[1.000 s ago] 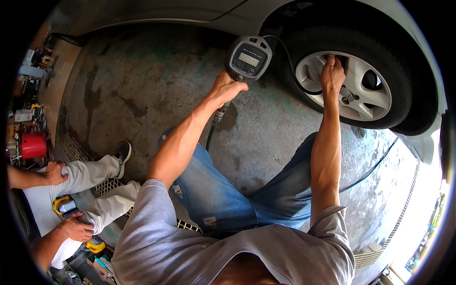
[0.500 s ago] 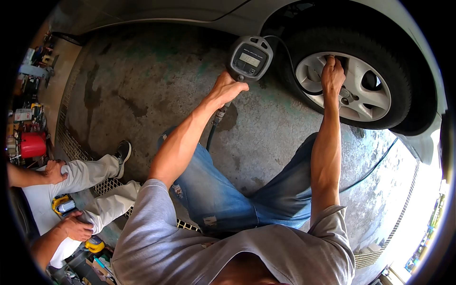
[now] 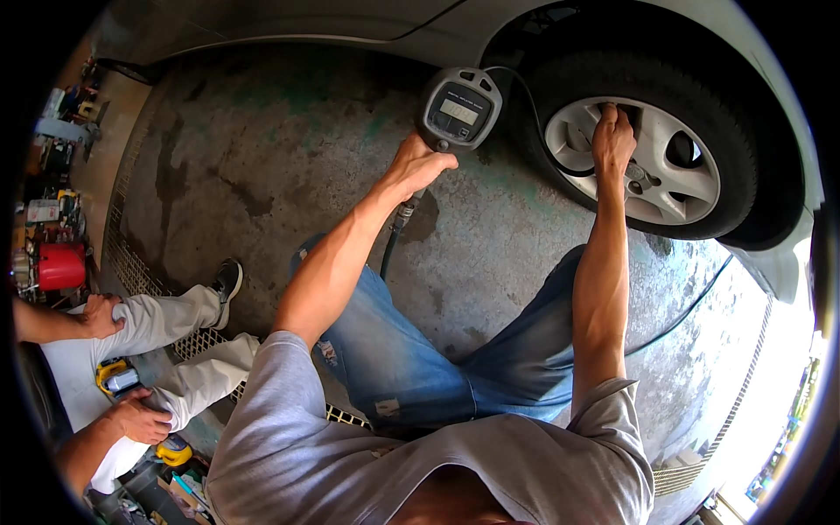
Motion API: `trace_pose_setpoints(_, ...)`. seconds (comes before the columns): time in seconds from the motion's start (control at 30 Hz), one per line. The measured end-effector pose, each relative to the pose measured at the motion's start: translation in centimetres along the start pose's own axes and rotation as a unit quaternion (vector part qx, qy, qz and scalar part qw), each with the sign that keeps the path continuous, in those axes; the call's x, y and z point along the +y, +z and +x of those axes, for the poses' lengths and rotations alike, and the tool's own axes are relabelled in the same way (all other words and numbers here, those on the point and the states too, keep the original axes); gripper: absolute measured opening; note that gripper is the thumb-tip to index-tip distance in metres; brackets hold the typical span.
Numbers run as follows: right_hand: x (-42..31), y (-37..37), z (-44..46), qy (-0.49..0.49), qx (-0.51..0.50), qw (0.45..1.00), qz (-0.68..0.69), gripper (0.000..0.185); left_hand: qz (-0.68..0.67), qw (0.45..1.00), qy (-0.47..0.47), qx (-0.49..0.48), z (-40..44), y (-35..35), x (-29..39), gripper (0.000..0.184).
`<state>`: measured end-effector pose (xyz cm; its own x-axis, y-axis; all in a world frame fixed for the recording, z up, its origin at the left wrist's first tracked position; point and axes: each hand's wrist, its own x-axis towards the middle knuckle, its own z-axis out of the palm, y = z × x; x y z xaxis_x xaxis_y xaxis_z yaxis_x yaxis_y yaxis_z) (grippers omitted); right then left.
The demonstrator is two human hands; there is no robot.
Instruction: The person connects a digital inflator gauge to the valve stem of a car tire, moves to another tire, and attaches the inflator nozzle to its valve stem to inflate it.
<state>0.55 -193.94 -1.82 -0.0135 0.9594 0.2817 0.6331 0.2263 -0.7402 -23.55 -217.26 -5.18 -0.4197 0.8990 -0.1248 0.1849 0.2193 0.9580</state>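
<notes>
My left hand (image 3: pixel 418 164) is wrapped round the handle of a digital tire gauge (image 3: pixel 458 110), whose lit display faces up at me. A thin black hose runs from the gauge's top toward the wheel, and a thicker hose (image 3: pixel 393 236) hangs below my grip. At the silver wheel rim (image 3: pixel 669 175) my right hand (image 3: pixel 613 140) is closed, fingertips pinched near the rim's upper left edge; what they hold is hidden. The black tire (image 3: pixel 739 166) surrounds the rim, under the car's wheel arch.
Another person in pale trousers (image 3: pixel 188 389) sits at the lower left, hands resting on the legs. A red container (image 3: pixel 61 266) and assorted items line the left edge. A floor grate (image 3: pixel 131 262) runs past the person's shoe. A dark hose (image 3: pixel 691 308) crosses the floor at right.
The digits on the gauge's display look different. Both hands and the gauge have kept practically the same place.
</notes>
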Motion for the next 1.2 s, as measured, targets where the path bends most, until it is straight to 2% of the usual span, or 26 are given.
trace_pose_setpoints(0.17, -0.1, 0.0, -0.1, 0.003, 0.003, 1.000, -0.003, 0.059, -0.007, 1.000, 0.014, 0.010, -0.1, 0.0, -0.1, 0.041)
trace_pose_setpoints(0.37, 0.2, 0.2, 0.1, -0.017, 0.019, 1.000, -0.009, 0.056, 0.031, 0.999, -0.016, -0.039, -0.8, -0.6, 1.7, 0.046)
trace_pose_setpoints(0.47, -0.3, 0.0, -0.3, -0.022, 0.021, 1.000, -0.002, 0.056, 0.029, 0.999, 0.009, -0.032, -0.5, -0.4, 1.1, 0.045)
trace_pose_setpoints(0.67, -0.1, 0.1, -0.3, -0.015, 0.033, 0.999, 0.006, 0.058, 0.023, 0.999, -0.025, -0.039, -0.2, -0.4, 0.8, 0.045)
trace_pose_setpoints(0.97, -0.5, 0.0, -0.4, -0.012, 0.031, 0.999, -0.005, 0.058, 0.018, 0.999, -0.010, -0.034, 0.1, -0.3, 0.7, 0.046)
trace_pose_setpoints(1.07, -0.4, 0.2, -0.4, -0.011, 0.040, 0.999, -0.007, 0.057, 0.046, 0.999, -0.015, -0.025, 0.2, -0.3, 0.9, 0.044)
trace_pose_setpoints(1.2, 0.1, 0.3, 0.0, -0.009, 0.027, 0.999, -0.028, 0.057, 0.107, 0.988, 0.063, 0.091, 0.8, 1.1, 0.6, 0.018)
